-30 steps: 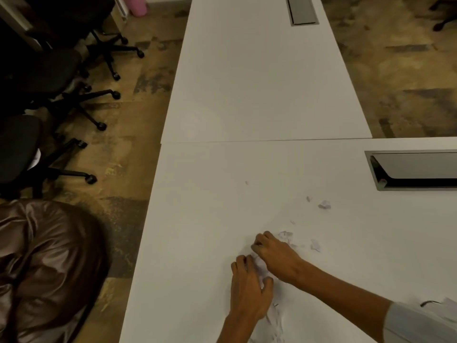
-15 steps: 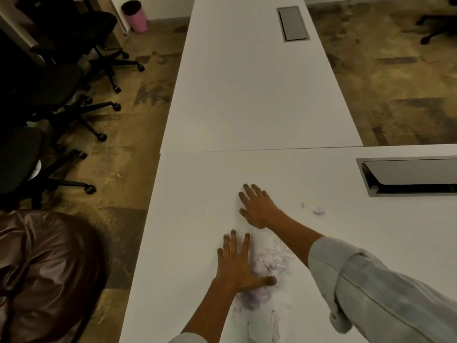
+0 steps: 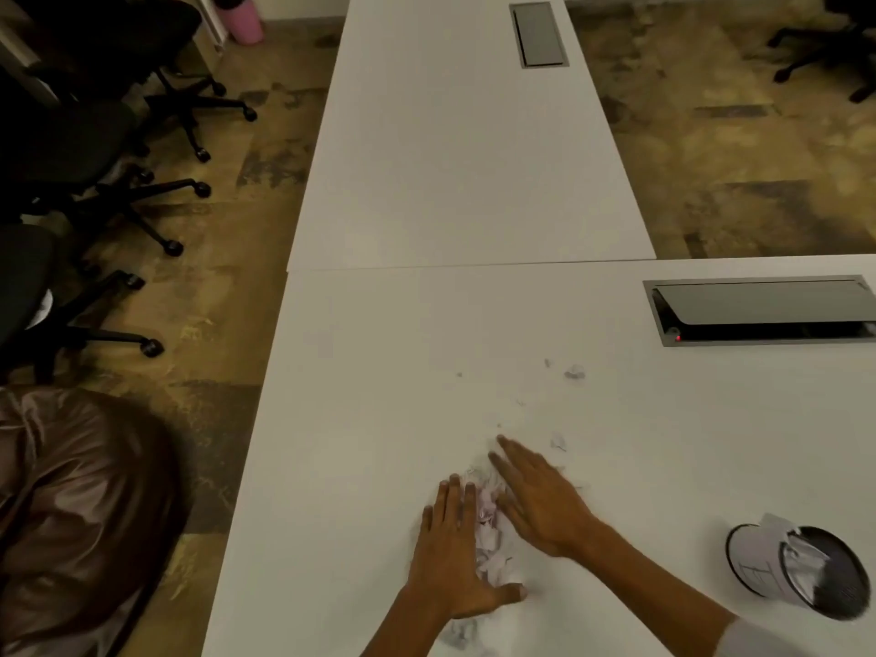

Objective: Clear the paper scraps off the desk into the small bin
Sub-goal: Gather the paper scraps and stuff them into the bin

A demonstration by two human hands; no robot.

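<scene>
Neither grip is closed: the left hand [image 3: 450, 557] and right hand [image 3: 540, 502] press flat, fingers straight, flanking the paper scraps [image 3: 488, 538] on the desk [image 3: 360, 419], left of the small bin [image 3: 796, 569].

Two hands are in view: one left hand [image 3: 450, 557] and one right hand [image 3: 540, 500]. One heap of paper scraps [image 3: 488, 533] lies between them. Four loose scraps lie apart from the heap [image 3: 574, 372] [image 3: 558, 441] [image 3: 547, 362] [image 3: 459, 374]. One small bin [image 3: 801, 569] is present. Two white desks meet edge to edge [image 3: 379, 372] [image 3: 450, 158]. Two cable hatches are fitted [image 3: 763, 310] [image 3: 538, 34]. At least four black office chairs [image 3: 95, 149] are visible. One pink bin [image 3: 244, 19] stands on the floor.
</scene>
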